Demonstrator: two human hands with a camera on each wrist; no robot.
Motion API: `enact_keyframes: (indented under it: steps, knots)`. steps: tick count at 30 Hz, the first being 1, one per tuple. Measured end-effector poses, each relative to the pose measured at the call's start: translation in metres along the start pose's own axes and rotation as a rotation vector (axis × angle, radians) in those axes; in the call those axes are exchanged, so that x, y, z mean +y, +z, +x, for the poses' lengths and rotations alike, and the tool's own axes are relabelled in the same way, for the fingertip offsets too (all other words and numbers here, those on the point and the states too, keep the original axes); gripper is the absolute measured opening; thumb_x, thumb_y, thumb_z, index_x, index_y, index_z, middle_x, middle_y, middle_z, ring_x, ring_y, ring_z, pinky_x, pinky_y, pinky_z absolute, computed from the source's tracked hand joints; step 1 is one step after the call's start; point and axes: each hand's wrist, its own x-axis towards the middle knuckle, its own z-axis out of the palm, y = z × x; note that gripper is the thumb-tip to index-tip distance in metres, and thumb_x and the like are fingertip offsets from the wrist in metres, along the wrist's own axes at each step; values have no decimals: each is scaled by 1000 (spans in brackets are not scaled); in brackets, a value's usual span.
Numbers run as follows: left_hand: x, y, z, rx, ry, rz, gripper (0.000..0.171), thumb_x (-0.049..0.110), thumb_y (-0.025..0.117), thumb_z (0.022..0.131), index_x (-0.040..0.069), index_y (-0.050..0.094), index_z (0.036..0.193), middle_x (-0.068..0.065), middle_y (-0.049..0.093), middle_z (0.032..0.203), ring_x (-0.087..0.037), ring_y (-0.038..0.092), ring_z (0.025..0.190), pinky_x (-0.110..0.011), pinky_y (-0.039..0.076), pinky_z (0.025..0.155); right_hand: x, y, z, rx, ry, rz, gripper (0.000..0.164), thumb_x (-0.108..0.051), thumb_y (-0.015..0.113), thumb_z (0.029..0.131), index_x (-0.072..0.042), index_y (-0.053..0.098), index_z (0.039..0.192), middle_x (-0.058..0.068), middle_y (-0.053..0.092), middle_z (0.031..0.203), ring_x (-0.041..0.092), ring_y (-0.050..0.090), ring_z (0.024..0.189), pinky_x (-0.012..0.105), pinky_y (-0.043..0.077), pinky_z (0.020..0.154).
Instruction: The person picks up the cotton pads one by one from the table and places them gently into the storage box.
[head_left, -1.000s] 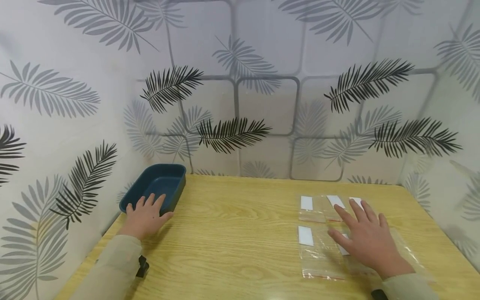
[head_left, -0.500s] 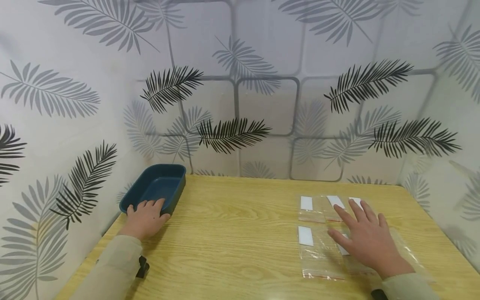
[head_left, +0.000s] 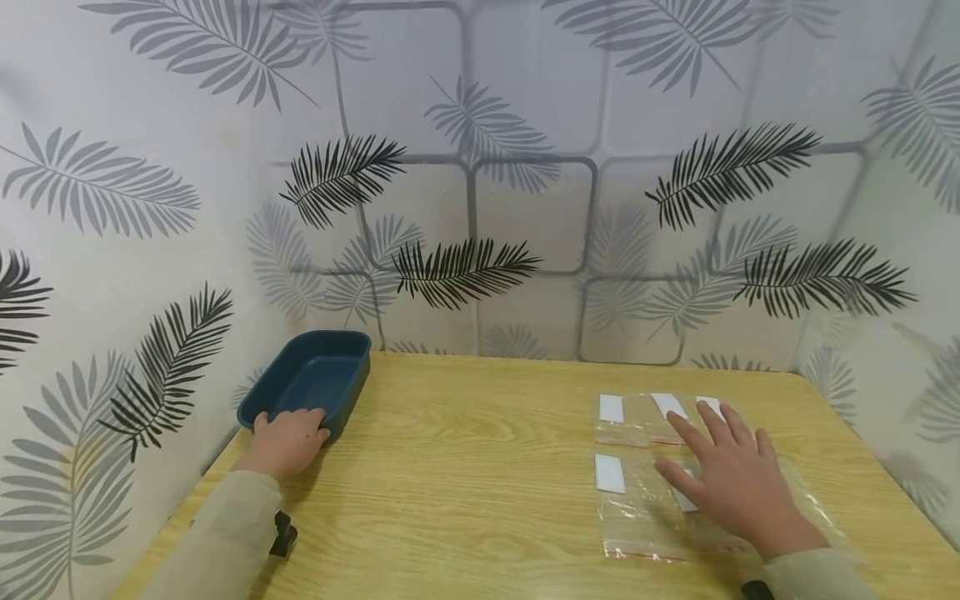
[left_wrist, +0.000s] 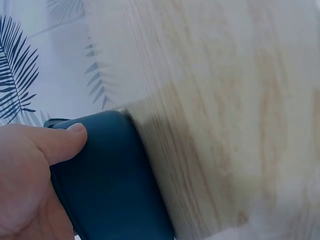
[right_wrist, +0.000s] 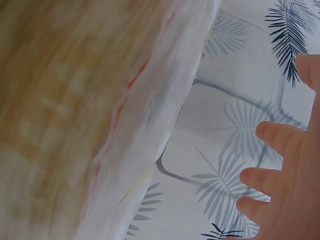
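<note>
My left hand (head_left: 285,442) grips the near end of a dark blue plastic bin (head_left: 322,379) at the table's back left. Its fingers reach over the rim; in the left wrist view the thumb presses on the bin's outer wall (left_wrist: 112,170). Nothing shows inside the visible part of the bin. On the right, my right hand (head_left: 738,487) spreads its fingers above several clear zip bags with white labels, holding nothing. The front-left bag (head_left: 641,525) lies flat, a red line along its near edge. The hand partly hides other bags, including a back one (head_left: 663,429).
The wood-grain table (head_left: 465,467) runs between the bin and the bags. Leaf-patterned wall covering (head_left: 525,217) encloses the back and both sides, with the bin close to the left one. A black strap piece (head_left: 283,533) shows under the left sleeve.
My left hand has come down onto the bin's near rim, its fingers going from outstretched to curled over it. The right hand and the bags stay where they were.
</note>
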Motion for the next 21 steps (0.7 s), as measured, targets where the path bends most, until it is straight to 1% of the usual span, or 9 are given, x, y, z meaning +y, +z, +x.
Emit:
enact_keyframes:
  steps: [4,7,11,13,15,21]
  knots:
    - [-1,0,0,-16,39,-12,46,22,56,105,0,51,144,-23,58,139,-47,53,126,-78,23,101,0,0,0,-3,1,2,79,-71,50,94,-18,46,153,25,32,157,51,20,144,79,18,101]
    - [-1,0,1,-19,80,-15,47,22,56,105,-2,51,145,-24,56,140,-47,52,126,-75,30,100,0,1,0,6,-3,-1,79,-71,51,94,-18,46,152,25,33,156,51,21,143,79,18,101]
    - [5,1,0,-4,137,-19,46,21,56,105,-4,52,143,-26,57,138,-46,54,125,-65,40,100,0,1,0,21,-7,-5,78,-70,52,94,-18,47,152,25,34,156,51,22,143,79,19,101]
    - [9,2,0,1,157,-18,45,20,57,104,-5,53,142,-25,57,137,-45,55,124,-60,44,99,0,1,0,24,-8,-5,77,-70,52,94,-19,47,152,25,34,156,51,22,143,79,19,101]
    - [14,3,0,4,170,-16,44,20,57,104,-5,54,141,-25,59,136,-44,56,123,-58,46,98,0,0,-1,22,-9,-5,77,-70,52,94,-19,47,152,25,34,156,51,22,143,79,19,101]
    - [26,4,-2,-13,187,-30,44,19,58,104,-4,54,140,-24,59,135,-43,57,122,-57,47,98,-3,-2,-1,9,-11,4,77,-70,50,95,-19,46,152,25,33,157,51,21,144,79,19,101]
